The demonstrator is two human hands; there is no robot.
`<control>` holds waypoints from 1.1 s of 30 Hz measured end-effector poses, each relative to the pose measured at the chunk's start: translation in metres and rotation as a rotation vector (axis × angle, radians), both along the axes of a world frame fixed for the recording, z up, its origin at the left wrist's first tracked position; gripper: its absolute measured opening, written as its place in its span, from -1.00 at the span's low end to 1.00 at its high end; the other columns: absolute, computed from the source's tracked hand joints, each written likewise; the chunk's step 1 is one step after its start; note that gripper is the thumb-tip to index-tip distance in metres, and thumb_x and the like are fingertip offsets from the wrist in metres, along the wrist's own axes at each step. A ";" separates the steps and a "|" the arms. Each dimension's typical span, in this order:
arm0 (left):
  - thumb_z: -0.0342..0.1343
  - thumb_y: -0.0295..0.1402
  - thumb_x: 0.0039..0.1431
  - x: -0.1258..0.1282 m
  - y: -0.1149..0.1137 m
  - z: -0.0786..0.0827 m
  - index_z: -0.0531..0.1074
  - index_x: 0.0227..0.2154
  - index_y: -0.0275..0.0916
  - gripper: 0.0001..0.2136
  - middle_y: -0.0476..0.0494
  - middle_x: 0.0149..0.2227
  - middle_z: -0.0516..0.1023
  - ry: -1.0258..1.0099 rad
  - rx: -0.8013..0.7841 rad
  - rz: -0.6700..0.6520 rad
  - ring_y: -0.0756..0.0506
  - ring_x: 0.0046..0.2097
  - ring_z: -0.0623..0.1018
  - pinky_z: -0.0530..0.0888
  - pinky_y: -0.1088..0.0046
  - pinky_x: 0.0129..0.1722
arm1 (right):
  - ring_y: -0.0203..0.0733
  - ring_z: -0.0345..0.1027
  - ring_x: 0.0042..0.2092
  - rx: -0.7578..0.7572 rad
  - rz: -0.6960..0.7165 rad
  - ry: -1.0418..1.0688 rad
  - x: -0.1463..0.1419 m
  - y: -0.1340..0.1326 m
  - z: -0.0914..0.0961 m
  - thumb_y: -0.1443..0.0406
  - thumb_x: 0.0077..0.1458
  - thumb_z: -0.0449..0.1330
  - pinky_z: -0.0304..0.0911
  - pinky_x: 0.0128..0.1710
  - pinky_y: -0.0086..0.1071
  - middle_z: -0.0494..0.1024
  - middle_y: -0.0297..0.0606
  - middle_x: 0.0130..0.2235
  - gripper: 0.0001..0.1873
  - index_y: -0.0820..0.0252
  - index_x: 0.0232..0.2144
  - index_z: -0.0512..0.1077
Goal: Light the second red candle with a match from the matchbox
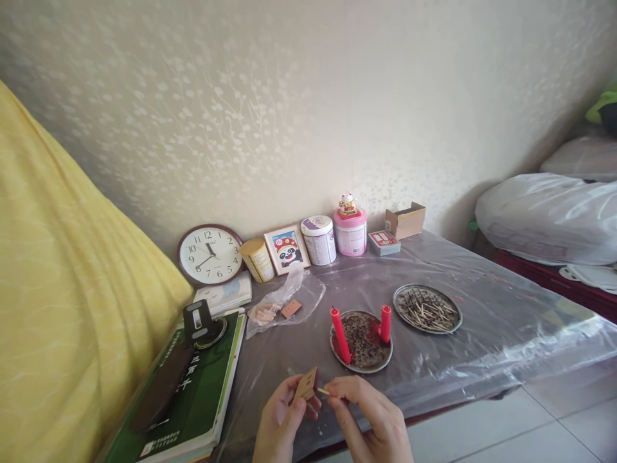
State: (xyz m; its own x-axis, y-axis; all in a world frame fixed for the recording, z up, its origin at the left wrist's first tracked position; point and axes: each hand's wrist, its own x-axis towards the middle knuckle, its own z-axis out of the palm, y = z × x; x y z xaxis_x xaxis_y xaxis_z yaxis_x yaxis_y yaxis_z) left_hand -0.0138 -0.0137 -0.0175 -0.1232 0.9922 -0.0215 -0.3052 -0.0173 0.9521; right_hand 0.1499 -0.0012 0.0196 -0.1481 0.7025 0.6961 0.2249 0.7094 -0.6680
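My left hand (283,411) is closed around a small matchbox (305,384), tilted above the table's front edge. Between the thumb and fingers of my right hand (369,411) is a matchstick (322,391), its far end at the side of the box; whether its head touches the box I cannot tell. Just beyond my hands, a round metal tray (361,369) bears two unlit red candles: the left candle (340,337) leans, the right candle (385,325) stands upright and shorter. A second round tray (396,307) to the right holds many matchsticks (430,315).
A plastic bag (308,289) with another matchbox (291,308) lies behind the candle tray. Along the wall stand a clock (211,254), a picture frame (288,249), tins and a small cardboard box (405,222). Green books (193,399) lie at left beside a yellow curtain (72,289).
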 end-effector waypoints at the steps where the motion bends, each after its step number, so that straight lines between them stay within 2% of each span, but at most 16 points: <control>1: 0.25 -0.06 -0.07 0.000 0.000 0.000 0.57 -0.25 -0.29 -0.58 -0.26 -0.39 0.55 0.001 0.003 0.005 -0.16 -0.36 0.49 0.43 0.32 -0.37 | -0.28 0.51 -0.30 0.013 0.008 0.001 0.000 0.000 0.000 0.47 0.12 0.14 0.40 -0.27 -0.53 0.59 -0.29 -0.33 -0.82 0.11 -0.26 0.39; 5: 0.25 -0.07 -0.07 0.003 -0.001 0.002 0.57 -0.26 -0.32 -0.59 -0.19 -0.47 0.51 0.019 0.026 0.029 -0.09 -0.44 0.43 0.37 0.41 -0.46 | -0.26 0.50 -0.29 0.040 0.027 -0.002 0.001 -0.001 0.001 0.49 0.11 0.14 0.40 -0.27 -0.51 0.59 -0.29 -0.33 -0.78 0.10 -0.24 0.38; 10: 0.29 -0.07 -0.13 0.008 -0.005 0.005 0.57 -0.33 -0.28 -0.61 -0.09 -0.54 0.45 0.055 0.027 0.126 0.01 -0.54 0.33 0.26 0.50 -0.59 | -0.23 0.50 -0.27 0.045 0.038 -0.039 -0.001 0.000 -0.004 0.48 0.11 0.12 0.40 -0.24 -0.47 0.59 -0.25 -0.30 -0.79 0.11 -0.23 0.40; 12: 0.34 -0.03 -0.24 0.010 -0.009 0.008 0.57 -0.34 -0.27 -0.56 -0.10 -0.54 0.46 0.065 0.064 0.132 0.01 -0.56 0.31 0.24 0.48 -0.60 | -0.22 0.49 -0.31 -0.069 -0.013 -0.063 -0.004 0.003 -0.010 0.42 0.15 0.11 0.39 -0.29 -0.46 0.59 -0.24 -0.34 -0.86 0.14 -0.29 0.44; 15: 0.36 0.01 -0.35 0.006 -0.015 0.011 0.57 -0.30 -0.27 -0.46 -0.10 -0.60 0.43 0.015 0.135 0.119 -0.01 -0.58 0.29 0.24 0.44 -0.60 | -0.22 0.46 -0.42 -0.365 -0.108 -0.023 -0.009 0.009 -0.021 0.27 0.18 0.11 0.35 -0.39 -0.47 0.57 -0.28 -0.44 -0.83 0.15 -0.38 0.49; 18: 0.31 0.01 -0.24 -0.009 -0.011 0.013 0.57 -0.29 -0.25 -0.51 -0.08 -0.60 0.43 -0.037 0.125 0.222 0.01 -0.59 0.29 0.24 0.45 -0.59 | -0.20 0.44 -0.45 -0.584 -0.108 0.117 -0.011 0.014 -0.026 0.13 0.13 0.15 0.32 -0.44 -0.49 0.56 -0.28 -0.49 -0.74 0.17 -0.38 0.53; 21: 0.26 -0.04 -0.12 -0.027 -0.003 0.015 0.58 -0.36 -0.24 -0.63 -0.09 -0.53 0.45 -0.097 0.060 0.383 0.01 -0.58 0.29 0.25 0.47 -0.61 | -0.17 0.42 -0.42 -0.698 -0.079 0.226 -0.009 0.016 -0.025 0.06 0.09 0.17 0.30 -0.43 -0.47 0.56 -0.25 -0.48 -0.67 0.19 -0.37 0.55; 25: 0.26 -0.08 -0.11 -0.035 0.003 0.022 0.58 -0.36 -0.24 -0.66 -0.07 -0.49 0.43 -0.182 0.028 0.481 0.00 -0.56 0.30 0.27 0.46 -0.63 | -0.20 0.31 -0.44 -0.693 -0.087 0.241 -0.006 0.017 -0.018 0.02 0.07 0.16 0.21 -0.46 -0.46 0.47 -0.28 -0.50 -0.64 0.18 -0.37 0.54; 29: 0.28 -0.08 -0.15 -0.032 0.002 0.025 0.60 -0.36 -0.24 -0.65 -0.07 -0.50 0.42 -0.206 0.011 0.488 0.01 -0.55 0.30 0.27 0.47 -0.63 | -0.24 0.18 -0.47 -0.658 -0.098 0.218 -0.004 0.017 -0.012 0.02 0.11 0.12 0.11 -0.50 -0.47 0.37 -0.32 -0.52 -0.63 0.16 -0.46 0.50; 33: 0.26 -0.08 -0.11 -0.033 0.001 0.024 0.60 -0.30 -0.23 -0.64 -0.06 -0.49 0.42 -0.200 -0.016 0.490 0.01 -0.54 0.30 0.29 0.48 -0.61 | -0.25 0.16 -0.46 -0.646 -0.090 0.207 -0.002 0.017 -0.010 0.03 0.12 0.11 0.09 -0.49 -0.47 0.35 -0.33 -0.53 -0.62 0.16 -0.55 0.44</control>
State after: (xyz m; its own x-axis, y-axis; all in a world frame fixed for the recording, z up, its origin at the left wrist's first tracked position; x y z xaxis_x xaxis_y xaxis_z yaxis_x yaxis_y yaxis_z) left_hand -0.0463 -0.0131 0.0061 -0.5643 0.8186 -0.1070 -0.4404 -0.1889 0.8777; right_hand 0.1480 0.0155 0.0094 0.0218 0.9898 0.1410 0.0865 0.1387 -0.9866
